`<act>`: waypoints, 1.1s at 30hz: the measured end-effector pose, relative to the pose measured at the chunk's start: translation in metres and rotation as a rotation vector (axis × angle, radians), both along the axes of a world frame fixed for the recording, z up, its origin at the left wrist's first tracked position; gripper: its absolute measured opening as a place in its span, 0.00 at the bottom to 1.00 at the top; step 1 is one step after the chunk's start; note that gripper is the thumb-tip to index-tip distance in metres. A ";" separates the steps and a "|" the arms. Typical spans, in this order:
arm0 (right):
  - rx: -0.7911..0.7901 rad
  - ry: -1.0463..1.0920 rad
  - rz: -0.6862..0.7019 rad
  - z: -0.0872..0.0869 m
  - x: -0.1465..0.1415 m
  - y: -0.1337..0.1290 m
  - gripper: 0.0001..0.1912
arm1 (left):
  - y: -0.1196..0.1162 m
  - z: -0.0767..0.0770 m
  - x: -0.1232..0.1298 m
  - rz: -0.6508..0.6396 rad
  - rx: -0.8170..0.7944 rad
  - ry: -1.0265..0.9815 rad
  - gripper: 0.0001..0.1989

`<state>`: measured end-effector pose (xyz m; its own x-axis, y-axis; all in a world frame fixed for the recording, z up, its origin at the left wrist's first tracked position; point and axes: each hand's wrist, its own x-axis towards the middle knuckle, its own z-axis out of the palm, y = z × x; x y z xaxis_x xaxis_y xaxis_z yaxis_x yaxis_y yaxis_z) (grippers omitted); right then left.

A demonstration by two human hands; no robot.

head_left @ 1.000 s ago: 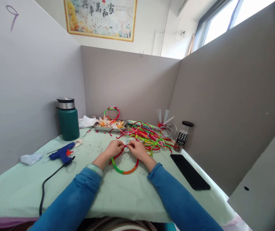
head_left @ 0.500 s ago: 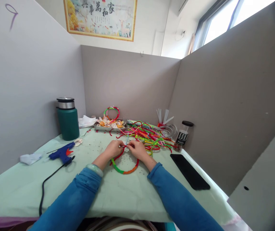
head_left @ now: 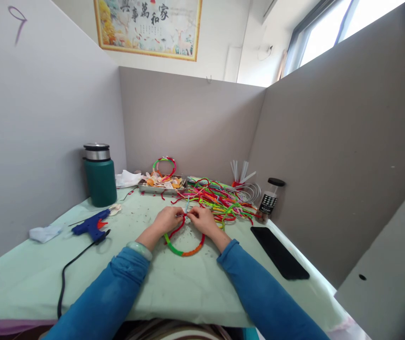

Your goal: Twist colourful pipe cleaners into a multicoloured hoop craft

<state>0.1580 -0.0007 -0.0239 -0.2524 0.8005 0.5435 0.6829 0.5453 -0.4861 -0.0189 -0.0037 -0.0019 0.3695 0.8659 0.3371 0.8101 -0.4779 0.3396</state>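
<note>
A ring wrapped in green, orange and red fuzzy strips (head_left: 182, 253) lies near the middle of the table, its far part between my hands. My left hand (head_left: 169, 218) is closed on the red strip at the ring's far left. Close beside it, my right hand (head_left: 202, 220) pinches the ring at its far end, fingertips almost touching the left ones. A loose red strip end hangs inside the left part of the ring. A pale, translucent piece (head_left: 187, 206) sticks up just beyond the fingertips.
Beyond my hands lie a pile of coloured fuzzy strips (head_left: 220, 198) and a metal tray (head_left: 162, 191) of small pieces. At left are a green bottle (head_left: 100, 182) and a blue glue gun (head_left: 91, 225) with a cord. A black phone (head_left: 279, 252) and a jar (head_left: 269, 203) are at right.
The loose red strip end by the left part of the ring has shifted slightly to the right. Both hands have stayed nearly in place.
</note>
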 end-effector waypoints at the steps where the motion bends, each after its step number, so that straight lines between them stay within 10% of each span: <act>1: -0.001 0.000 -0.002 0.000 0.000 0.000 0.05 | 0.000 0.000 0.000 0.000 -0.002 0.003 0.10; 33: 0.001 -0.016 -0.004 -0.001 -0.002 -0.002 0.06 | 0.009 -0.003 0.001 0.025 -0.282 -0.308 0.15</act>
